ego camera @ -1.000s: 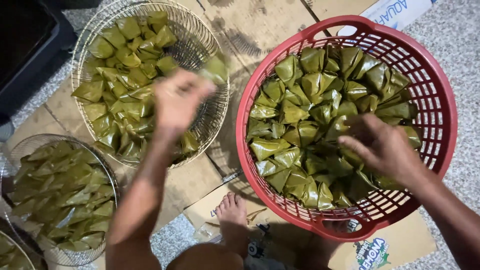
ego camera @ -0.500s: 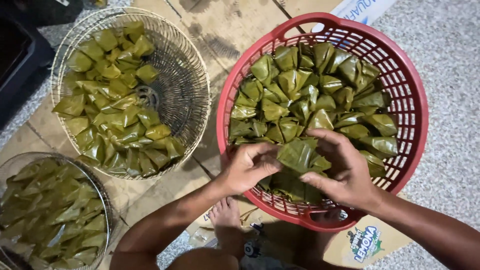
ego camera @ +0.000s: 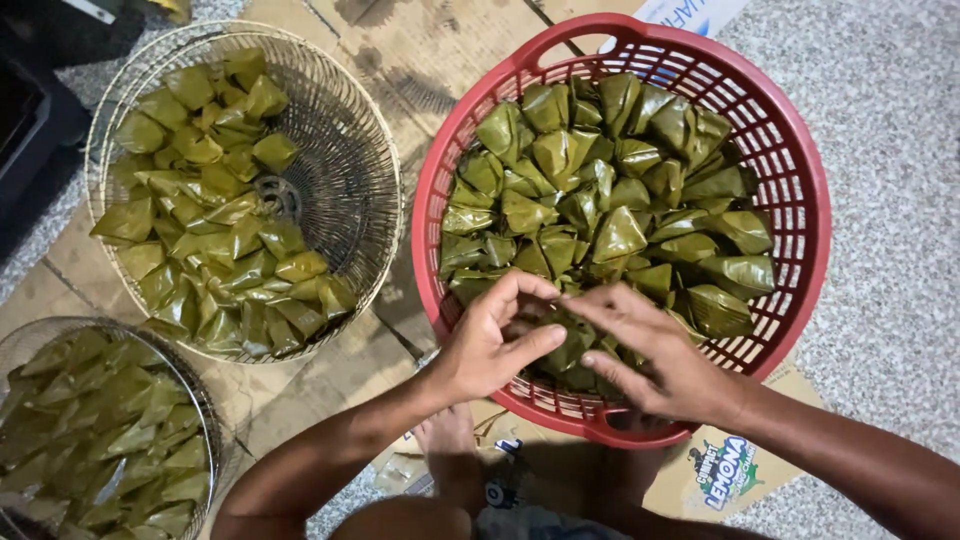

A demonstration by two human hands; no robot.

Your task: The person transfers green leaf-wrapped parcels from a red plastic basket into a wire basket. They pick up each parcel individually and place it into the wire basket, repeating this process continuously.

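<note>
While both hands dip into the red basket [ego camera: 800, 180], the left hand [ego camera: 490, 345] and right hand [ego camera: 660, 360] close their fingers on one leaf-wrapped parcel [ego camera: 570, 345] at the near rim, pinching it steady from both sides.

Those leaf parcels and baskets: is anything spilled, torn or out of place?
Nothing stands out. The leaf parcels lie inside the red basket and the wire baskets; none lie on the cardboard.
</note>
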